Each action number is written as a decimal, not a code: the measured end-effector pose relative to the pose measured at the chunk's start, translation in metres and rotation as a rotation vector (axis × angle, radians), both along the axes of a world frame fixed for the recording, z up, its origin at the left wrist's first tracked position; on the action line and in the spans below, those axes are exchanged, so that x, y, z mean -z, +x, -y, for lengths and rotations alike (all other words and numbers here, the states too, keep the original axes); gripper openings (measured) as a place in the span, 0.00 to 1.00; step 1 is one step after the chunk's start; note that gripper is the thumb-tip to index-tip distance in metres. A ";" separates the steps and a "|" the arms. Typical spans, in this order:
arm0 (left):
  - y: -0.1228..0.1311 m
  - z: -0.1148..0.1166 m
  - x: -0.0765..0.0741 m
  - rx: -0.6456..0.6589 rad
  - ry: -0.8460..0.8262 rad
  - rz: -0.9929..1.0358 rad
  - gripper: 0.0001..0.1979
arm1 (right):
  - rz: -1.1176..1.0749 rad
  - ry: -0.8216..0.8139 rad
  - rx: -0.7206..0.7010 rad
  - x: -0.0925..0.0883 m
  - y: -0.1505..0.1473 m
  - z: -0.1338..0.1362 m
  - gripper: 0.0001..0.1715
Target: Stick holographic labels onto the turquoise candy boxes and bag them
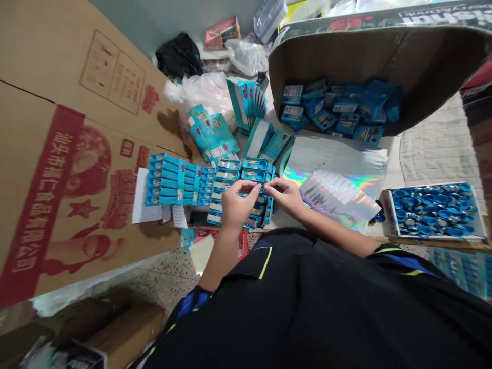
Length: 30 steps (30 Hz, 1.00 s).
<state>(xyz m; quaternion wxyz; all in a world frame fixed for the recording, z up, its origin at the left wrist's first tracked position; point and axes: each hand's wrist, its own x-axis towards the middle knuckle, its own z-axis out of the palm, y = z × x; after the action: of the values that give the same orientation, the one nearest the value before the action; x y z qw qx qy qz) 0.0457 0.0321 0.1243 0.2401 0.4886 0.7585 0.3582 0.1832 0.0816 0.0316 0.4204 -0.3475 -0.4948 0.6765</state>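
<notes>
Blue boxes lie under the left hand, beside the right hand, both pinched nearly closed, anything held too small to tell

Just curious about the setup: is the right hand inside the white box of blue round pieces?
No, the right hand is at the blue boxes, near the left hand and away from the white box.

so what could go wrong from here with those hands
The blue boxes sit packed close together by the left hand and right hand, so a bump might shift neighbouring ones. The right forearm runs beside the shiny sheets and could drag them. The open tray of blue round pieces appears close to the right sleeve; a knock could spill it.
</notes>
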 end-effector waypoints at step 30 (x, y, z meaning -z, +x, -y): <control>-0.049 -0.011 0.032 -0.011 -0.024 -0.162 0.27 | -0.056 -0.212 0.071 0.070 -0.029 0.001 0.39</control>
<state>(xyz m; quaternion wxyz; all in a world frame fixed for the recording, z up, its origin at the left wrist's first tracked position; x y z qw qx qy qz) -0.0030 0.0431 0.0920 0.1818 0.5090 0.7823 0.3096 0.1544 0.0806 -0.0381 0.4188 -0.3885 -0.3958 0.7191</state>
